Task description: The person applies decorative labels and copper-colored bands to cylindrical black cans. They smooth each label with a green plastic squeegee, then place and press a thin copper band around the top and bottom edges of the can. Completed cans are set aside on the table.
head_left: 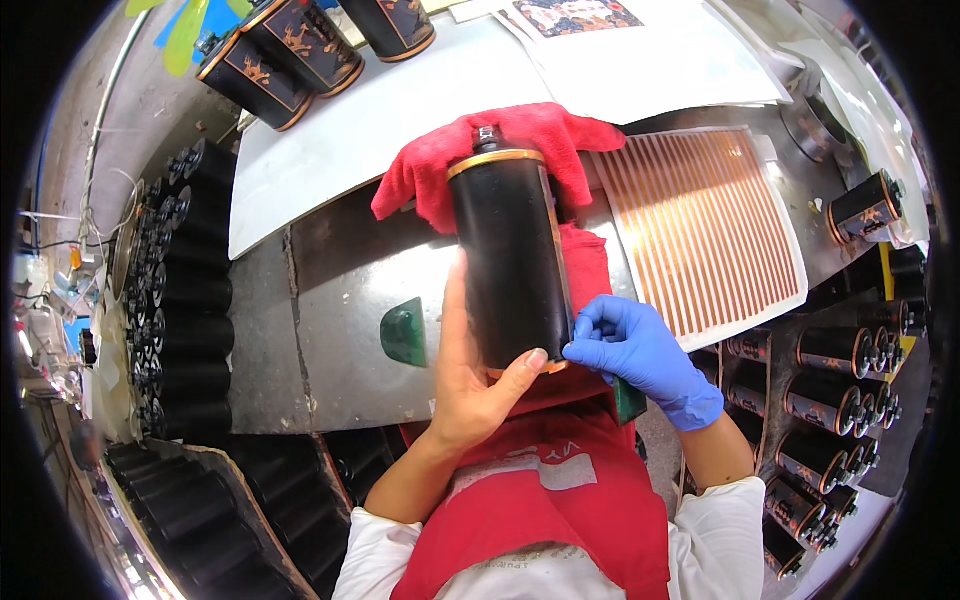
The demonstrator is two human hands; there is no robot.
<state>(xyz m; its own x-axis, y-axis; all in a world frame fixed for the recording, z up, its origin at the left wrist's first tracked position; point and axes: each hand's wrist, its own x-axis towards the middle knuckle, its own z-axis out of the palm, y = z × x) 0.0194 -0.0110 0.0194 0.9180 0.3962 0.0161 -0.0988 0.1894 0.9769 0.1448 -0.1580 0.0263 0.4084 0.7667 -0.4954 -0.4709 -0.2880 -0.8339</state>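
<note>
Left hand (470,385), bare, cups the near end of a tall black cylinder (512,265), thumb pressed across its bottom rim, fingers hidden behind the body. Right hand (640,355), in a blue glove, has thumb and fingertips pinched together at the cylinder's lower right edge; what they pinch is too small to tell. The cylinder lies lengthwise away from the person on a red cloth (520,150), glossy black skin with a copper-coloured band at the far end and a small dark terminal beyond it. The cloth is soft and bunched, spread over a dull grey metal bench (320,330). A green rounded block (404,332) sits on the bench just left of the hand; a second green piece shows partly behind the gloved wrist. To the right lies a white sheet with copper-coloured stripes (705,230), flat and ribbed-looking. Beyond, white paper sheets (660,60) and three black cylinders with orange print (300,45), partly cut off at the top. Left of the bench, rows of matte black cylinders (185,290) stand packed together, their container hidden. Lower right, a divided tray (765,440) holds more copper-banded cylinders (830,400) lying on their sides. A red apron (545,500) covers the person's front.
</note>
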